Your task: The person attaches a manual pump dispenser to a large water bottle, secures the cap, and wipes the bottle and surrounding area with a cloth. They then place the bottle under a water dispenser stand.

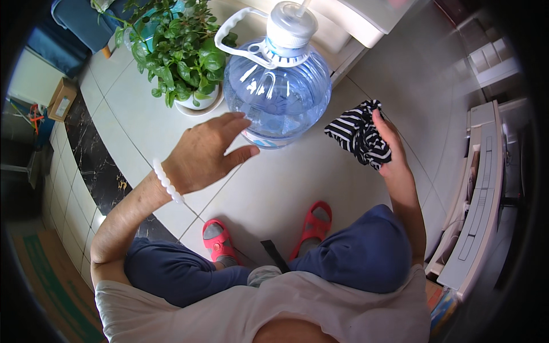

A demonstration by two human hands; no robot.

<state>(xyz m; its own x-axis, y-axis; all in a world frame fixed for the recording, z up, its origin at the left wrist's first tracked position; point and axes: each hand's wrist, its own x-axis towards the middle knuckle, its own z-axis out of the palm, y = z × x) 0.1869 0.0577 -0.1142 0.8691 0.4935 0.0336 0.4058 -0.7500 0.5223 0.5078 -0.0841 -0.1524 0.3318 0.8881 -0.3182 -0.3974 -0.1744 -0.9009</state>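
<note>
My right hand [391, 143] grips a bunched black-and-white striped cloth [359, 133], held in the air right of the bottle. My left hand [210, 150], with a white bead bracelet [167, 181] at the wrist, has its fingers apart and nothing in them. Its fingertips come close to the lower left of a large clear-blue plastic water bottle [279, 92]; whether they touch it I cannot tell. The bottle stands upright, partly filled with water. A white carrying handle [233, 32] rises at its neck, and a white pump cap or dispenser top [291, 25] with a tube covers the mouth.
Left of the bottle a leafy green plant grows in a white pot [199, 100] on a saucer. Behind stands white furniture [351, 21]. A long pale appliance or cabinet [469, 193] lies at the right. Cardboard boxes [63, 99] are at the left. My red sandals [218, 240] rest on floor tiles [274, 184].
</note>
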